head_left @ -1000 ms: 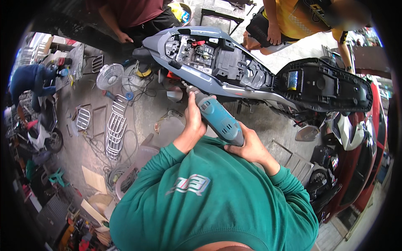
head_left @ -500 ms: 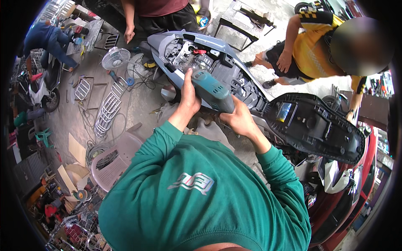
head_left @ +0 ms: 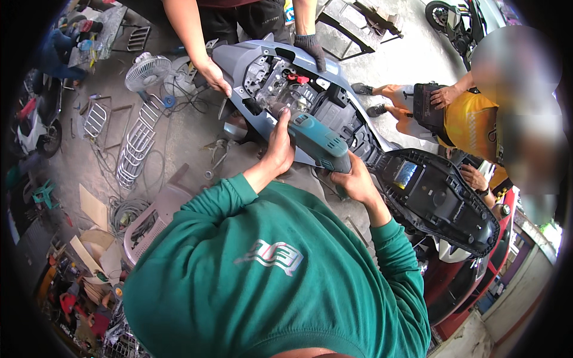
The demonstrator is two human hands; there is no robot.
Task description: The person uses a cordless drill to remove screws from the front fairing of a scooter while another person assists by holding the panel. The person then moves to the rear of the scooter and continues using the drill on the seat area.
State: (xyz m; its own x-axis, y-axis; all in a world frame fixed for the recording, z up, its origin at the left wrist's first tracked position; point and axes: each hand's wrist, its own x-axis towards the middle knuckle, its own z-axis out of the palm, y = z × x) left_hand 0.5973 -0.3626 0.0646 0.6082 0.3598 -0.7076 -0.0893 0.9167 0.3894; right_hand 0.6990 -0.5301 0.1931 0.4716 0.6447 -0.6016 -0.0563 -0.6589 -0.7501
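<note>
A blue-green plastic drill (head_left: 322,138), smooth and rounded with narrow vent slots, lies at a slant over the near edge of a grey scooter (head_left: 253,122), the landmark here. The person's left hand (head_left: 278,149) supports the drill's front end, one digit pressed up along its nose; the other fingers are mostly hidden behind the body, so their spread cannot be told. The right hand (head_left: 358,182) is wrapped around the dark rear end, fingers curled close. Whether the drill's tip touches anything is unclear.

The scooter's shell is glossy and tapered, framing a cavity of matte black plastic and metal parts. Off its right end lies the long black seat (head_left: 444,200), ribbed underside showing. Across the scooter, a co-worker's bare hand (head_left: 215,77) rests at its left end, and their dark knit-gloved hand (head_left: 311,51) on its far rim. Left of the scooter are a round caged fan (head_left: 147,73) and shiny tubular racks (head_left: 136,146); nearer, a perforated pinkish plastic chair (head_left: 156,219).
</note>
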